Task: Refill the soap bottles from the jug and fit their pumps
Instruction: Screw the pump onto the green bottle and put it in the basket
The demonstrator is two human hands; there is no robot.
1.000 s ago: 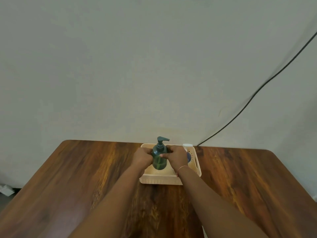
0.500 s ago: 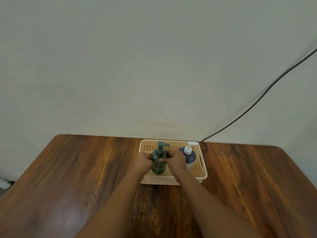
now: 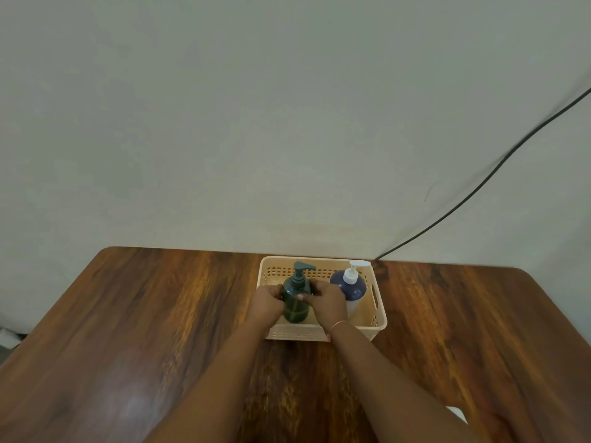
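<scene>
Two pump bottles in cream basket (image 3: 379, 318), left hand (image 3: 267, 303) and right hand (image 3: 326, 302) clasping green bottle (image 3: 295, 298), blue bottle (image 3: 350, 287) beside

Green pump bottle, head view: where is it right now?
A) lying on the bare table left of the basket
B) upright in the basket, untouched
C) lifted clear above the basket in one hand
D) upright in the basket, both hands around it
D: the green pump bottle stands upright inside the beige basket, left of the blue-and-white pump bottle, with the left hand and right hand wrapped around its sides.
</scene>
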